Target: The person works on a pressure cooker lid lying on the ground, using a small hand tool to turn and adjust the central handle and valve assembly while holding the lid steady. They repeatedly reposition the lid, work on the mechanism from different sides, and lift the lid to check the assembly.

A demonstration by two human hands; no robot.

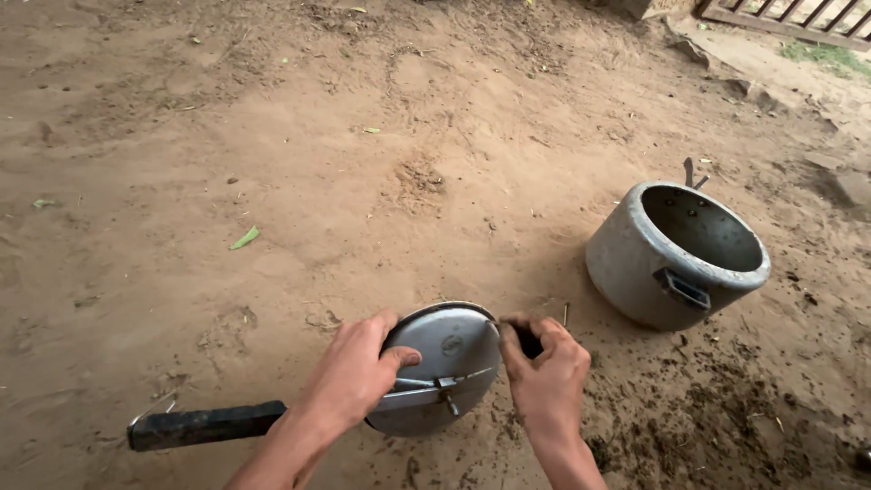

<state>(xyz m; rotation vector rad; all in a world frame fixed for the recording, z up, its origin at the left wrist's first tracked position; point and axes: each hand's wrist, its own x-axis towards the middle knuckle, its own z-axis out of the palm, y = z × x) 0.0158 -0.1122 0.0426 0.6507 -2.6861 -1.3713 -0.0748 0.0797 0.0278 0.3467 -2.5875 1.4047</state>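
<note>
Near: left hand [356, 374] gripping round metal lid [445, 363] w/ long black handle [207, 425], held just above dirt ground [272, 136]. Right hand [544, 367] closed on small dark bit at lid's right edge. Farther right: gray metal pot [676, 254] tipped on side, well apart. Green leaf [245, 238] beyond, left.

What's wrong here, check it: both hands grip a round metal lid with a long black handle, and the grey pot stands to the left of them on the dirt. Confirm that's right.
Not quite. In the head view the grey pot stands to the right of the hands, not the left. The rest holds: the left hand and right hand grip the round metal lid with its long black handle, on the dirt.
</note>
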